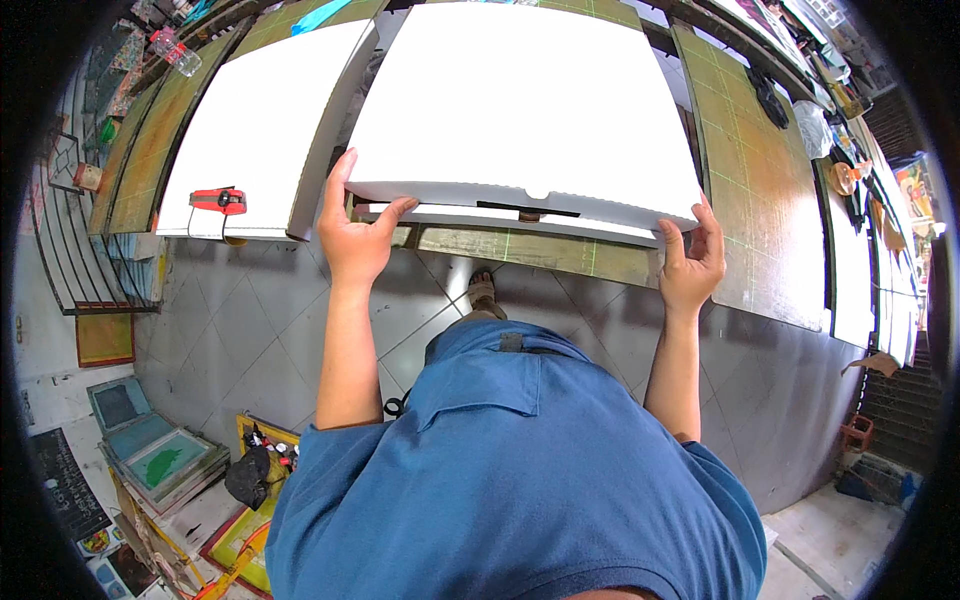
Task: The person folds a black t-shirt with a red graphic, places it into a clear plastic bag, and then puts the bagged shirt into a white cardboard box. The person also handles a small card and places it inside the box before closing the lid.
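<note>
- The counter [760,190] is long, worn green-brown with grid lines, and runs away from both hands; its near edge lies just below the fingers.
- A big white flat box [520,100] lies on the counter straight ahead of the hands, its near edge lifted slightly; a second white layer [500,216] shows just beneath that edge.
- Another white flat box [265,120] lies beyond and outward of the left hand, beside the first; nothing lies between them.
- The left hand [355,235] grasps the big box's near left corner, thumb under, fingers up along the side.
- The right hand [692,260] grips the near right corner, fingers curled at the edge.
- A red tape dispenser [220,200] rests on the second box, outward of the left hand, well apart from it.
- A clear plastic bottle [175,50] lies far beyond the left hand.
</note>
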Demonstrator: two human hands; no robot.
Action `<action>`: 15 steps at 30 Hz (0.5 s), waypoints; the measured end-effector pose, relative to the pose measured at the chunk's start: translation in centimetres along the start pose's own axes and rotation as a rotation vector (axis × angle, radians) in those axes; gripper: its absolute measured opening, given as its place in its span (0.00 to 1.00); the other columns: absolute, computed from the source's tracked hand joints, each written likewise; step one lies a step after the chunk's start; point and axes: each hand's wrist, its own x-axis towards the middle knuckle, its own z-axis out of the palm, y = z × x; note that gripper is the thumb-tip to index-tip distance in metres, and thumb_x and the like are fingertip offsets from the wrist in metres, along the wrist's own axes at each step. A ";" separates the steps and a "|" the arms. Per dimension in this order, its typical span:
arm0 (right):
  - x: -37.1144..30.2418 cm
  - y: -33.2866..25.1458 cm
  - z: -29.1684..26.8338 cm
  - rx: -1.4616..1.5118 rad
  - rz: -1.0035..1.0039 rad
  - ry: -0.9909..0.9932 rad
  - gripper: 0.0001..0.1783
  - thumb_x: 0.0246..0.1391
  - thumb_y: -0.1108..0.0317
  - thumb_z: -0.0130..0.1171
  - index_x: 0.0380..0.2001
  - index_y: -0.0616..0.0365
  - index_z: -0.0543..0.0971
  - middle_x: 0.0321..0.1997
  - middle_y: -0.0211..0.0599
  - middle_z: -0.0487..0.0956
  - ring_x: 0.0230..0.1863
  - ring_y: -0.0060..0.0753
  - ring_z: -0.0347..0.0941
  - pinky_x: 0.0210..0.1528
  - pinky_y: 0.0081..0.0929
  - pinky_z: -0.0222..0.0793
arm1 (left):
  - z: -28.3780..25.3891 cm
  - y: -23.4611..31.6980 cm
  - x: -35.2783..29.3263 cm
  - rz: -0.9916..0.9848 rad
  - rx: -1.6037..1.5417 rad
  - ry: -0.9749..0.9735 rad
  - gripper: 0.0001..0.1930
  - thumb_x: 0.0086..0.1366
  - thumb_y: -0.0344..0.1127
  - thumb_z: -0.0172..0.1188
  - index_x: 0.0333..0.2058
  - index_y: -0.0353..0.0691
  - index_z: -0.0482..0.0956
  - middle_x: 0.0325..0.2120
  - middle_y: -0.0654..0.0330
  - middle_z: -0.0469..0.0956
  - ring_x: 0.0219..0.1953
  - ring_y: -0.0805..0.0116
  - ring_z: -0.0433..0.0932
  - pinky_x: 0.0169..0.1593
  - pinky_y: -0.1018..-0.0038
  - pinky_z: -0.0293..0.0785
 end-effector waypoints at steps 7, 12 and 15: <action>-0.4 0.5 -0.2 -0.059 -0.012 -0.022 0.20 0.48 0.74 0.65 0.45 0.65 0.73 0.55 0.53 0.72 0.57 0.43 0.69 0.58 0.36 0.66 | -0.4 -0.9 -0.6 0.062 0.000 -0.014 0.35 0.50 0.35 0.71 0.57 0.41 0.67 0.51 0.55 0.74 0.47 0.67 0.75 0.46 0.73 0.71; -0.3 0.5 -0.5 -0.020 0.026 -0.031 0.13 0.53 0.73 0.61 0.42 0.65 0.75 0.57 0.53 0.70 0.57 0.44 0.69 0.58 0.34 0.66 | 0.5 -2.3 -0.2 0.155 -0.121 0.090 0.23 0.59 0.38 0.63 0.52 0.39 0.72 0.53 0.50 0.70 0.54 0.64 0.71 0.54 0.72 0.66; 0.1 0.4 0.0 -0.014 0.115 0.058 0.08 0.55 0.73 0.58 0.37 0.66 0.77 0.57 0.53 0.70 0.57 0.43 0.69 0.56 0.33 0.67 | 1.0 -1.9 0.0 -0.050 -0.293 0.164 0.13 0.69 0.34 0.49 0.47 0.34 0.76 0.53 0.50 0.70 0.54 0.66 0.70 0.56 0.73 0.64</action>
